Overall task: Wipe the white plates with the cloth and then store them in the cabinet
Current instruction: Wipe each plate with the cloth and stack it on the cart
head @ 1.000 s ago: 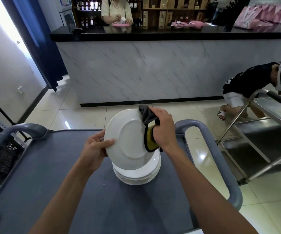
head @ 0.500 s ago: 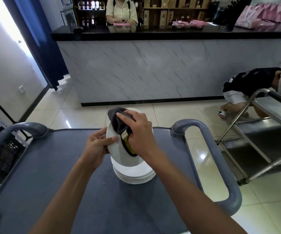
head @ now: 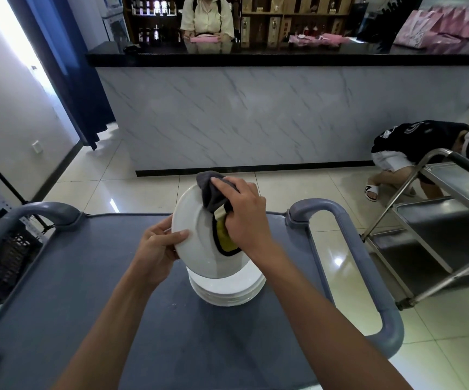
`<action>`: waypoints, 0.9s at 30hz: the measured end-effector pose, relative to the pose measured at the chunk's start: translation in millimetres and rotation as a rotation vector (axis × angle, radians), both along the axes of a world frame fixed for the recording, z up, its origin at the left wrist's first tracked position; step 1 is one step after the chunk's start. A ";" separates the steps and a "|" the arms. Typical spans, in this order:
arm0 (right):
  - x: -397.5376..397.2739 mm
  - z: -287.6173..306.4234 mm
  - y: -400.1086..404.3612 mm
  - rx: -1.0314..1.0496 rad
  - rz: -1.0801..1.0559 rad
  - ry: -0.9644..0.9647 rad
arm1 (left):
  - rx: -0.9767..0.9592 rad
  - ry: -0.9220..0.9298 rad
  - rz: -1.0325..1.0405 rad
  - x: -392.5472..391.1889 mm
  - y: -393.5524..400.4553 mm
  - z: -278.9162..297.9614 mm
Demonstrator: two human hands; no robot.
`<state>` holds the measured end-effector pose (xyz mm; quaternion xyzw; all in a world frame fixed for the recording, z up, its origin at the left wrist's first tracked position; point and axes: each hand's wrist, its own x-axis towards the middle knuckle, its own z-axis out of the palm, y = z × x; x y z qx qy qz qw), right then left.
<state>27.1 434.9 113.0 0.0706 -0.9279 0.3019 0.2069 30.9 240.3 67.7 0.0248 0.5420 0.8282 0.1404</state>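
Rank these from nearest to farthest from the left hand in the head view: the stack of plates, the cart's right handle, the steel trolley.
From the left hand:
1. Stack of plates: on the cart, just right of the hand and lower in view.
2. Cart's right handle: on the cart's right edge.
3. Steel trolley: off the cart, far right.

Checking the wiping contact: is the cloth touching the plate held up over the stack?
Touching. The head view shows the right hand pressing the cloth against the tilted plate.

A bar or restaurant: marble-fronted counter [head: 256,114], bottle shelves [head: 154,21], steel trolley [head: 447,220]
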 end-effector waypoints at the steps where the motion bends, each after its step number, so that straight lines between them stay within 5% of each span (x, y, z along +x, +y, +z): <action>1: -1.0 -1.7 2.6 -0.009 -0.009 -0.006 | 0.004 0.002 0.001 0.0 -0.9 -0.8; 13: 6.5 -10.9 27.1 -0.057 0.043 -0.090 | 0.082 -0.003 0.043 -5.5 0.1 -1.9; 21: 19.9 -24.4 32.7 0.118 0.123 -0.136 | 0.097 0.002 0.041 -9.5 4.9 -0.6; 27: 24.3 -37.8 22.0 0.035 -0.018 -0.026 | 0.093 -0.008 0.038 -11.7 7.5 -2.2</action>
